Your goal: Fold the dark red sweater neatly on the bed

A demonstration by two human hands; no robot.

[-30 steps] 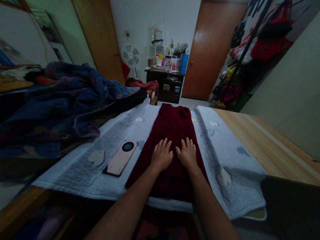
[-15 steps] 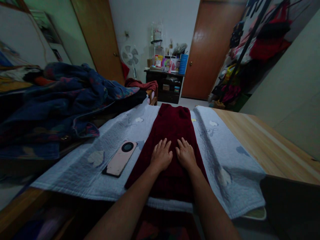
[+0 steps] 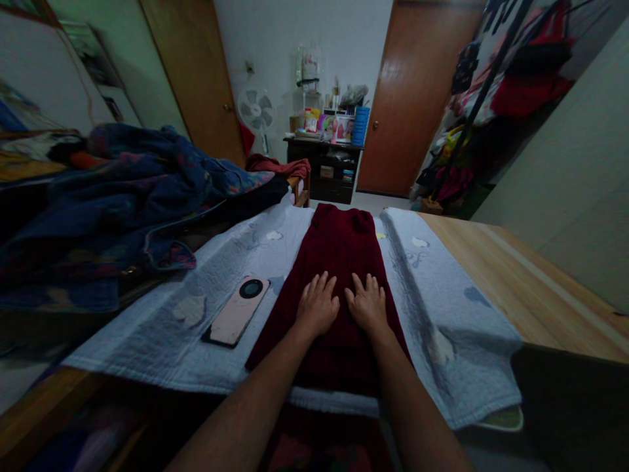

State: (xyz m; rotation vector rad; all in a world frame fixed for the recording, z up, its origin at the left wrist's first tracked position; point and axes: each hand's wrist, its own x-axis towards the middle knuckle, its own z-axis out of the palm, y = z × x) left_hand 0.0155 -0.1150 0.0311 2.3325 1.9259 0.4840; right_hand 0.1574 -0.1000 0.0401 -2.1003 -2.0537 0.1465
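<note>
A dark red garment (image 3: 339, 246) lies flat and lengthwise over a light blue quilted cloth (image 3: 417, 288). My left hand (image 3: 318, 305) rests palm down on the middle of the garment, with its fingers stretched forward. Beside it on the right, my right hand (image 3: 366, 303) also lies palm down on the red fabric, fingers spread. The two hands are a small gap apart and neither grips anything. To the left of the garment, a pinkish phone (image 3: 236, 314) with a round black camera ring lies on the quilted cloth.
Rumpled dark blue denim clothing (image 3: 118, 190) is heaped at the left. A wooden board (image 3: 501, 282) extends along the right side. Farther back stand a white fan (image 3: 256, 109) and a dark cabinet (image 3: 324, 154) with items on top. Bags hang at the upper right.
My right hand has shifted very slightly, its fingers a little more spread on the red garment. My left hand and the phone stay in place.
</note>
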